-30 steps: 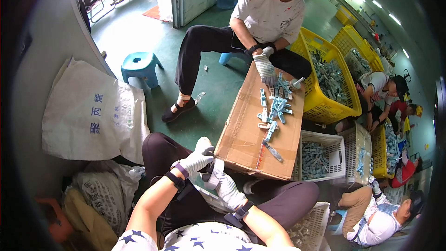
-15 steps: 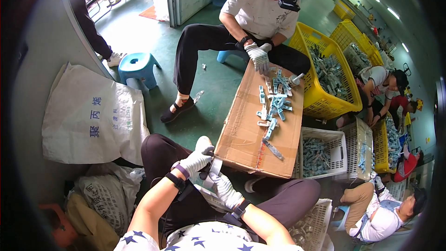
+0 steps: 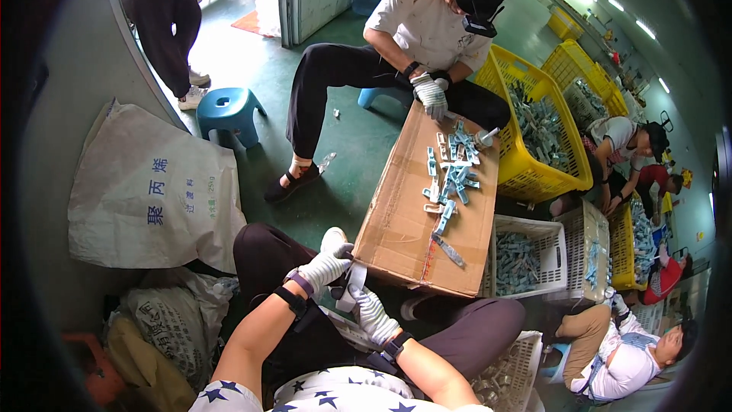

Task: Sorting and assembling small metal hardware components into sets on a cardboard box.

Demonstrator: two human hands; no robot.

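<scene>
My left hand (image 3: 326, 265), in a striped white glove, is closed at the near left corner of a cardboard box (image 3: 396, 217). Just below that corner, my gloved right hand (image 3: 374, 316) is also closed. A pale, flat strip-like piece (image 3: 352, 287) runs between the two hands; its exact kind is hard to make out, and my fingers cover its ends. On the box top lies a loose pile of light-blue and white clip-like pieces (image 3: 456, 175). One longer grey-blue piece (image 3: 448, 252) rests apart from it, nearer to me.
Across the box sits a co-worker whose gloved hands (image 3: 431, 96) are at its far edge. Yellow crates (image 3: 545, 179) and a white crate (image 3: 560, 263) of similar pieces stand to the right. A white sack (image 3: 137, 206) and a blue stool (image 3: 229, 103) are on the left.
The pale strip has tilted and bent a little between my hands, which stay almost in place. At the doorway, a standing person has come further into view. The co-worker opposite has shifted slightly.
</scene>
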